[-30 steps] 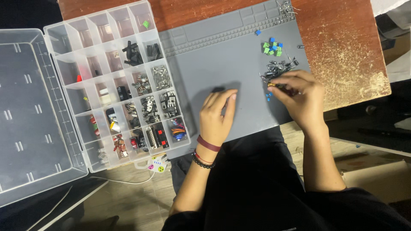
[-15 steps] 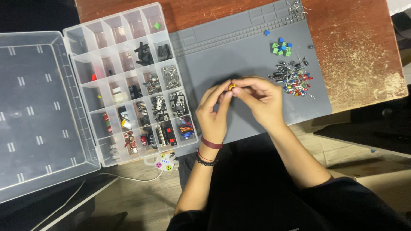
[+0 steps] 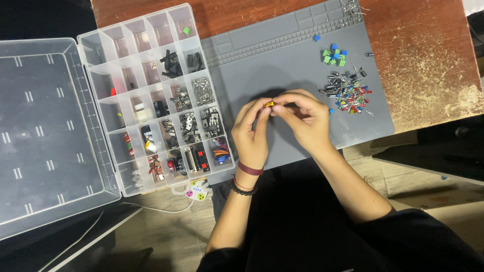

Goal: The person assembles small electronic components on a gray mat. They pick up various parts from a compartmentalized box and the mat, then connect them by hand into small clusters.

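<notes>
Hands point(image 3: 280, 123) together, pinching yellow part point(image 3: 270, 104).

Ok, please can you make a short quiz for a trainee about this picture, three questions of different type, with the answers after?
1. True or false: both hands hold the small yellow part above the grey mat.
2. Where does the mixed pile of loose components lie? A) in the organiser lid B) on the mat, on the side of the right hand C) on the floor
3. Fill in: the clear compartment box lies on the side of the ___ hand.

Key: 1 true; 2 B; 3 left.
</notes>
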